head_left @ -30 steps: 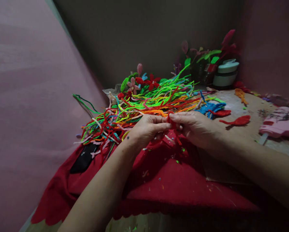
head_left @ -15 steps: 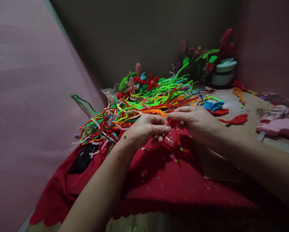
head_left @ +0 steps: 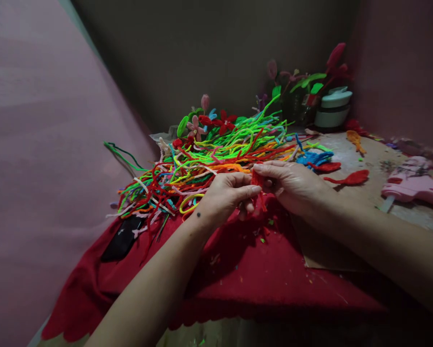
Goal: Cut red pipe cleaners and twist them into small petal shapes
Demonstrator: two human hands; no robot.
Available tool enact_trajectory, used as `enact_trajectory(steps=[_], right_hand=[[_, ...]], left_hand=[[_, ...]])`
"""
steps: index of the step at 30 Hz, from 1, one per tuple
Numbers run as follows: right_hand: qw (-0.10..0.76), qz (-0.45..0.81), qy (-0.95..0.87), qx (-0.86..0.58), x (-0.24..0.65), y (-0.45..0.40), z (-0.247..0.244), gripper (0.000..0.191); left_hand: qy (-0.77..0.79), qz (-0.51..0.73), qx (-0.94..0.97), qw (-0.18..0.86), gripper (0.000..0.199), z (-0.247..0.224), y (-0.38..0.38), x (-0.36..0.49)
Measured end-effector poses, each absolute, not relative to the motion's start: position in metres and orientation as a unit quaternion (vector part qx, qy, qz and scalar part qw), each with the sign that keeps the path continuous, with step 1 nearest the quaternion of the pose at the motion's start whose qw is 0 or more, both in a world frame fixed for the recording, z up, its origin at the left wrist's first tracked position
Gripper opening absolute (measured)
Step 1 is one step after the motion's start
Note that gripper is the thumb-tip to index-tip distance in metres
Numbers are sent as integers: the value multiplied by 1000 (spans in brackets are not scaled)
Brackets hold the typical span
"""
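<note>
Red fuzzy piece (head_left: 258,179) held above red-clothed worktop (head_left: 270,282). Left hand (head_left: 233,193) and right hand (head_left: 287,179) nearly together, both clamped on it. Multicoloured stem pile (head_left: 225,150) crowds space just behind. Open room on near side, up to front edge; scraps (head_left: 263,240) scattered there. Black flat object (head_left: 121,239) near left edge; red petals (head_left: 353,178), then pink glue gun (head_left: 413,183), off right.

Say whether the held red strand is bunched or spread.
Bunched: the red strand forms a short clump between the left hand and the right hand, partly hidden.
</note>
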State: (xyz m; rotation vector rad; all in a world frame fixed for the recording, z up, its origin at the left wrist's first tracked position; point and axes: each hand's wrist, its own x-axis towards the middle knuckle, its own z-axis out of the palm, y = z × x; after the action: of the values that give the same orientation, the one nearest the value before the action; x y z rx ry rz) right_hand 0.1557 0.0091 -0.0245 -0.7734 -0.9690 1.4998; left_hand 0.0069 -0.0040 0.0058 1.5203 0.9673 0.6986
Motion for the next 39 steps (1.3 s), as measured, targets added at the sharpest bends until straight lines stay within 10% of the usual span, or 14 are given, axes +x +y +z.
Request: enact_trajectory(steps=[39], right_hand=[[573,610,-429,-339,154,6,-27,13]], left_hand=[[428,319,647,544,18,5,0,3]])
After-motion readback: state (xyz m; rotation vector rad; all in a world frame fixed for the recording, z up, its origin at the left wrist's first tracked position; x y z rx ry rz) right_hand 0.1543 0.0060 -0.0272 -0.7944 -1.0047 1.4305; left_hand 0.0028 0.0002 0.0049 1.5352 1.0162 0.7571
